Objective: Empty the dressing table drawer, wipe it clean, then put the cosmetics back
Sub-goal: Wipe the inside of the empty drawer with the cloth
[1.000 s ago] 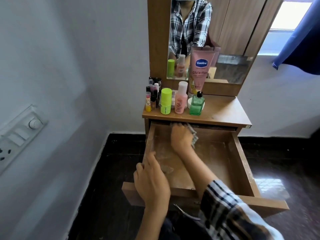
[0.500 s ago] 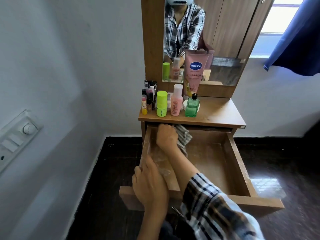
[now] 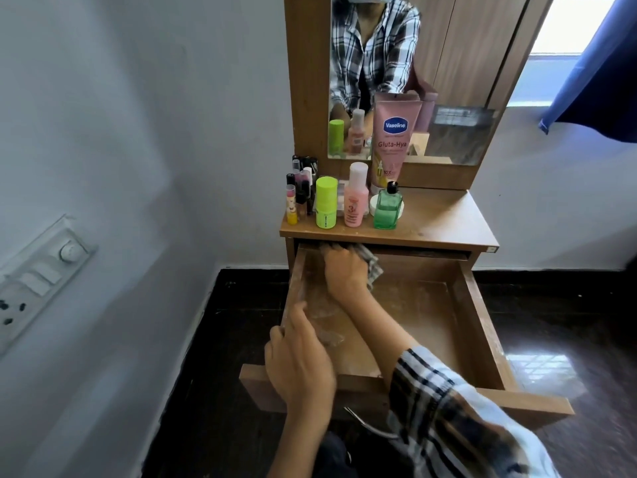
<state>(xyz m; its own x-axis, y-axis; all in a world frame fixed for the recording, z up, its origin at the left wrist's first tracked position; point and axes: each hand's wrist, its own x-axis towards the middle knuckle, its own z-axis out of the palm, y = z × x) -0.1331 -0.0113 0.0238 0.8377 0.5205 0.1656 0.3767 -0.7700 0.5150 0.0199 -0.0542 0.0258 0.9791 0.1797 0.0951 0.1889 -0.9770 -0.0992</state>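
The wooden drawer (image 3: 482,326) of the dressing table stands pulled out, its dusty floor bare. My right hand (image 3: 344,270) presses a checked cloth (image 3: 374,269) into the drawer's back left corner, fingers curled over it. My left hand (image 3: 298,360) grips the drawer's left wall near the front. The cosmetics stand on the tabletop (image 3: 444,222): a lime green stick (image 3: 326,207), a pink bottle (image 3: 356,200), a green glass bottle (image 3: 388,209), a pink Vaseline tube (image 3: 393,139) leaning on the mirror, and several lipsticks (image 3: 299,191) at the left.
A mirror (image 3: 465,81) in a wooden frame rises behind the tabletop. The white wall with a switch panel (image 3: 38,277) runs close on the left. Dark glossy floor (image 3: 558,326) surrounds the table. A blue curtain (image 3: 599,70) hangs at the upper right.
My right hand has slid the cloth leftward and further back, from the drawer's middle rear into its back left corner. My left hand stays on the left wall.
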